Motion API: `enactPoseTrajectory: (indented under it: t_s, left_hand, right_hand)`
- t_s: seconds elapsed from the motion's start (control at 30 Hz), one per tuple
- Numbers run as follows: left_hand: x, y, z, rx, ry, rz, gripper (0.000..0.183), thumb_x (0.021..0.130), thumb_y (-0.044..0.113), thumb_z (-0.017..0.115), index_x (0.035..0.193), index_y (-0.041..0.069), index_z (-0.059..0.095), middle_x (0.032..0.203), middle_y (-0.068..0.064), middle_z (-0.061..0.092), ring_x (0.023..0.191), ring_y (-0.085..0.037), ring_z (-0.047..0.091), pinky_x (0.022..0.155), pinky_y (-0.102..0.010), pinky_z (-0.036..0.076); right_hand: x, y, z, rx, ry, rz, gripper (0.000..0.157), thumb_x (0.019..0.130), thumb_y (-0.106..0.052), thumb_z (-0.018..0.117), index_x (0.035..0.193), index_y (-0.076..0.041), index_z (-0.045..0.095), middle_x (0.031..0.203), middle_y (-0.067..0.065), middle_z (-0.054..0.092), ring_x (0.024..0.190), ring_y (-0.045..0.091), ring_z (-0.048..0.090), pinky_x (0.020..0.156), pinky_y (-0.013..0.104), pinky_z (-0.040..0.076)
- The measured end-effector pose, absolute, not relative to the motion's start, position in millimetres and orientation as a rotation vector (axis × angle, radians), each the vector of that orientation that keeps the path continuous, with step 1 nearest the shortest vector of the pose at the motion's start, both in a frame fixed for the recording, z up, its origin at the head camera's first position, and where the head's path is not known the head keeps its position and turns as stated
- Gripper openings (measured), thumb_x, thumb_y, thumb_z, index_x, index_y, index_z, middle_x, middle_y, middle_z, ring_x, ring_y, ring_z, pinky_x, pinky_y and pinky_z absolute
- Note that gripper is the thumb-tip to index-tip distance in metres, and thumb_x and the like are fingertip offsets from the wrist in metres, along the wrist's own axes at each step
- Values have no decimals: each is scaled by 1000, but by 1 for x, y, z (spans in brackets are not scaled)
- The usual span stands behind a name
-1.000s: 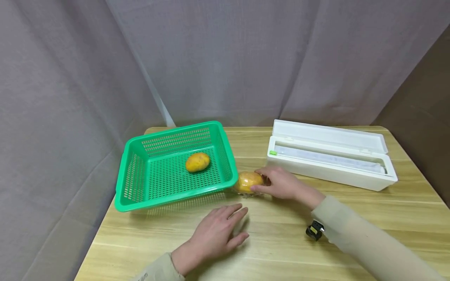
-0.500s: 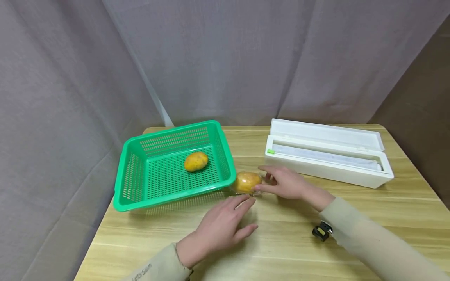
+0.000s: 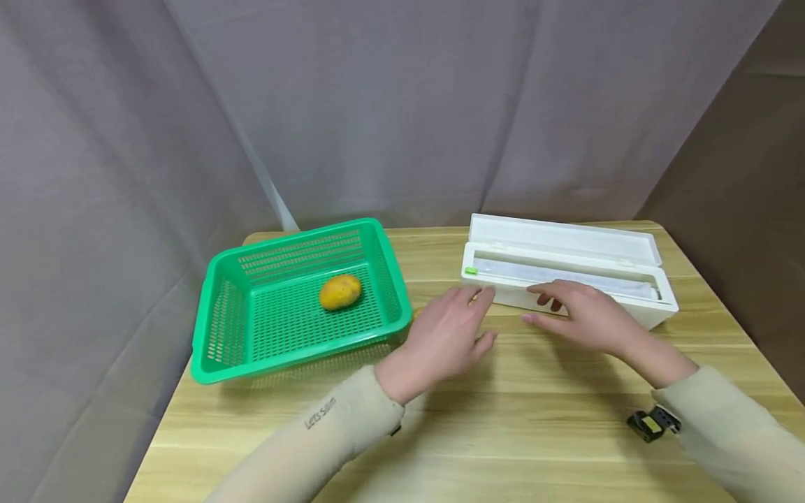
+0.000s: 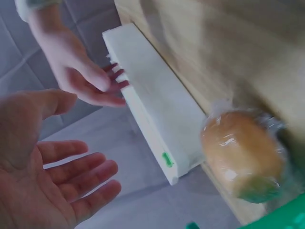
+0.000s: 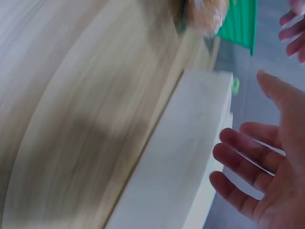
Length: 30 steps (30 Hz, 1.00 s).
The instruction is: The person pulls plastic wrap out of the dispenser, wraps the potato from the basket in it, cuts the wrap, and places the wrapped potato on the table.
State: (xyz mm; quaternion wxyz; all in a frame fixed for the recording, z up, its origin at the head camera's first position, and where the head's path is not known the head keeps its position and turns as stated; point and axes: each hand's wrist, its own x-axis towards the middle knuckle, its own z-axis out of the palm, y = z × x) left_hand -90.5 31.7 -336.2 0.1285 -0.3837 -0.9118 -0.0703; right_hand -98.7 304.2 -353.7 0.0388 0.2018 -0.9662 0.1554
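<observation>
My left hand (image 3: pixel 443 342) hovers over the table beside the green basket, its fingers loosely extended and holding nothing. In the head view it hides most of a mango wrapped in clear film; the left wrist view shows this wrapped mango (image 4: pixel 240 150) on the table near the basket and the box. My right hand (image 3: pixel 588 318) is in front of the white cling film box (image 3: pixel 512 295), fingers relaxed and nothing in its grasp. The box's lid (image 3: pixel 560 237) is raised, a film roll (image 3: pixel 560 276) lies inside, and a green slider (image 3: pixel 471 270) sits at its left end.
The green perforated basket (image 3: pixel 302 354) stands on the left of the wooden table (image 3: pixel 503 447), with an unwrapped mango (image 3: pixel 340 292) inside. A grey curtain (image 3: pixel 377 112) hangs behind the table. A small black device (image 3: pixel 650 424) is fixed at the right sleeve.
My right hand has left the wrapped mango and moved right to the cling film box. My left hand has moved forward and right, now covering the mango in the head view.
</observation>
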Motion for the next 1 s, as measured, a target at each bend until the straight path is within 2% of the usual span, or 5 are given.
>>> enactPoseTrajectory:
  t_s: [0.2,0.37,0.57,0.73,1.0]
  left_hand:
    - [-120,60,-336,-1056,-2621,-80,44,100,39,73,131,9,66,116,-3,70,97,-20,69,79,-31,58]
    - [-140,88,-332,-985,-2687,53,31,103,39,68,122,15,68,111,2,70,100,-16,68,81,-29,56]
    - [-159,119,-339,-909,-2803,151,25,107,28,58,126,18,70,115,5,69,108,-12,65,86,-29,54]
    - [-169,132,-351,-928,-2859,227,36,107,36,57,138,18,64,123,6,66,115,-12,62,100,-31,51]
    - [-173,137,-365,-947,-2840,238,41,108,40,57,143,19,62,130,5,65,121,-13,61,105,-35,51]
  right_hand:
    - [-91,333,-346,536,-2875,335,60,93,-40,84,138,-4,69,120,19,74,107,41,71,85,63,55]
    - [-88,361,-345,508,-2806,222,64,88,-36,87,139,-2,67,130,27,68,118,52,63,94,70,48]
    - [-85,393,-355,495,-2803,100,80,90,-42,84,150,3,56,149,33,54,133,56,53,117,71,32]
    - [-80,409,-367,471,-2829,65,90,95,-48,78,160,2,42,162,33,40,144,55,43,127,68,12]
    - [-73,414,-380,433,-2840,84,89,95,-47,78,157,7,44,157,35,45,142,54,45,128,66,11]
